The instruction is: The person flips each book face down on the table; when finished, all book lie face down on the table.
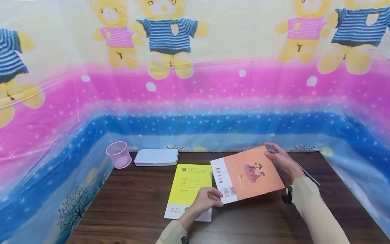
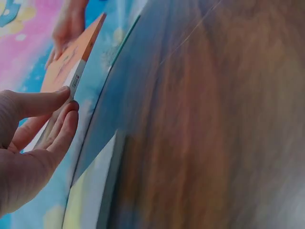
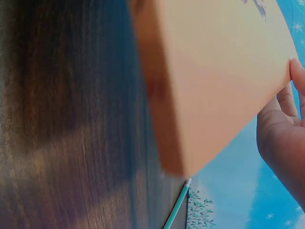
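Both hands hold an orange book [image 1: 251, 174] with a white strip and a barcode, raised and tilted over the table. The left hand [image 1: 205, 201] pinches its near left corner; in the left wrist view the thumb [image 2: 50, 102] lies on one face and the fingers on the other. At the far right edge the right hand [image 1: 281, 159] grips the book, its thumb on the cover in the right wrist view. A yellow book [image 1: 192, 184] with a white lower band lies flat on the table, partly behind the left hand and wrist.
On the brown wooden table [image 1: 131, 200], a pink cup [image 1: 118, 155] and a white flat case [image 1: 156, 157] stand at the back left. A green pencil [image 3: 176, 205] lies to the right, partly hidden by the right arm. Bear-printed cloth [image 1: 195, 125] hangs around the table.
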Action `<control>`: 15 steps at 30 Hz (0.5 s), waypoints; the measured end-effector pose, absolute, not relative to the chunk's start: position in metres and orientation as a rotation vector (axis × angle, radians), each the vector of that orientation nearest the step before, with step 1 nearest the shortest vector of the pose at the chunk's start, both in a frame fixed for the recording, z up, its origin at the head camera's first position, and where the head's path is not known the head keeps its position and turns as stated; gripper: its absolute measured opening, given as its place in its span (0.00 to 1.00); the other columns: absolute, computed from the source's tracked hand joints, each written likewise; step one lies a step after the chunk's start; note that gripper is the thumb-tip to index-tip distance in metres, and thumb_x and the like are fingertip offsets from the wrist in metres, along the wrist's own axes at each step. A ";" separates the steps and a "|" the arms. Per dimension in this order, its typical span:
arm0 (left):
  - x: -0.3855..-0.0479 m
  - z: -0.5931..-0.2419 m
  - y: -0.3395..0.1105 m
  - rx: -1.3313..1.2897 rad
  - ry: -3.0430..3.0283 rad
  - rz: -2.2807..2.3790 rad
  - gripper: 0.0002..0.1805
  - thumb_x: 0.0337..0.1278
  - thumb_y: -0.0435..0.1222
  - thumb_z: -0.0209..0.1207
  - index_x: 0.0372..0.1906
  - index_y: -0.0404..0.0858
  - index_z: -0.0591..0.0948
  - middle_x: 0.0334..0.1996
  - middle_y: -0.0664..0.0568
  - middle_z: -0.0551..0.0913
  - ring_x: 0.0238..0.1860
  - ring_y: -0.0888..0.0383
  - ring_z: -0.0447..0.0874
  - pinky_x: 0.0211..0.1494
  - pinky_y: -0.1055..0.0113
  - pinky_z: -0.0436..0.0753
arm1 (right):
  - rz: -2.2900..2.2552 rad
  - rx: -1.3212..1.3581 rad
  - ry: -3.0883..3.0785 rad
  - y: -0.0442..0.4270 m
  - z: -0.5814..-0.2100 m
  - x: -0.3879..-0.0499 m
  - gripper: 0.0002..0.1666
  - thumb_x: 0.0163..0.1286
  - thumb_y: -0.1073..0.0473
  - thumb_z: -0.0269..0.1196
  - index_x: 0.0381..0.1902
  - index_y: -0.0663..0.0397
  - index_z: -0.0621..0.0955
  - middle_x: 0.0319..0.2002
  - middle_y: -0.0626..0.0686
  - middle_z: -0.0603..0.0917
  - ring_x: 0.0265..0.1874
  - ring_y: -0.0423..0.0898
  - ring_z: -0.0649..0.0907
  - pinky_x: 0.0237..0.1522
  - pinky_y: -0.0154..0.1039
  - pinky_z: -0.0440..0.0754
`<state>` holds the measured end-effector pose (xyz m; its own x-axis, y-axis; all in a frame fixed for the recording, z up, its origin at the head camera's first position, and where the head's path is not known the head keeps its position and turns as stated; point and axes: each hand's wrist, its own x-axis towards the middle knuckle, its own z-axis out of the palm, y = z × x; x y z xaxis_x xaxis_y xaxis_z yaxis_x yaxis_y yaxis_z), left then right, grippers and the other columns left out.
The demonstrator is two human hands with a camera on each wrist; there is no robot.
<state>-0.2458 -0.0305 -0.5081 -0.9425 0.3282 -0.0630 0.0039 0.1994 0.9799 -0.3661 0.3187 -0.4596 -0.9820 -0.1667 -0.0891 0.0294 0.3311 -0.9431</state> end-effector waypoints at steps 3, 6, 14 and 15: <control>-0.240 -0.510 -0.019 0.315 2.206 1.826 0.14 0.40 0.24 0.69 0.38 0.30 0.84 0.32 0.39 0.88 0.32 0.59 0.87 0.39 0.72 0.83 | -1.706 -0.093 2.425 0.318 -0.461 -0.369 0.39 0.77 0.47 0.50 0.77 0.55 0.51 0.71 0.69 0.62 0.66 0.61 0.71 0.67 0.55 0.71; -0.233 -0.514 -0.008 0.303 2.184 1.830 0.13 0.39 0.23 0.69 0.36 0.30 0.84 0.30 0.39 0.88 0.31 0.60 0.87 0.38 0.72 0.83 | -1.680 -0.041 2.440 0.317 -0.465 -0.371 0.39 0.77 0.45 0.50 0.76 0.58 0.54 0.70 0.68 0.64 0.62 0.56 0.76 0.66 0.53 0.73; -0.218 -0.533 0.015 0.302 2.065 1.864 0.11 0.43 0.21 0.66 0.37 0.26 0.84 0.31 0.35 0.87 0.29 0.62 0.86 0.34 0.75 0.82 | -1.692 0.197 2.372 0.307 -0.480 -0.373 0.37 0.73 0.39 0.52 0.75 0.44 0.61 0.66 0.60 0.71 0.56 0.51 0.77 0.59 0.52 0.77; -0.217 -0.534 0.017 0.302 2.067 1.862 0.11 0.43 0.21 0.66 0.37 0.26 0.85 0.31 0.36 0.87 0.29 0.63 0.85 0.33 0.76 0.81 | -1.705 0.240 2.343 0.306 -0.483 -0.374 0.37 0.73 0.38 0.52 0.74 0.42 0.61 0.65 0.59 0.71 0.57 0.52 0.77 0.58 0.52 0.77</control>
<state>-0.2170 0.0167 -0.5344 -0.9190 0.3788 -0.1090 -0.0689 0.1178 0.9906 -0.3740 0.3057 -0.4825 -0.9593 -0.0049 -0.2823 0.2671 0.3081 -0.9131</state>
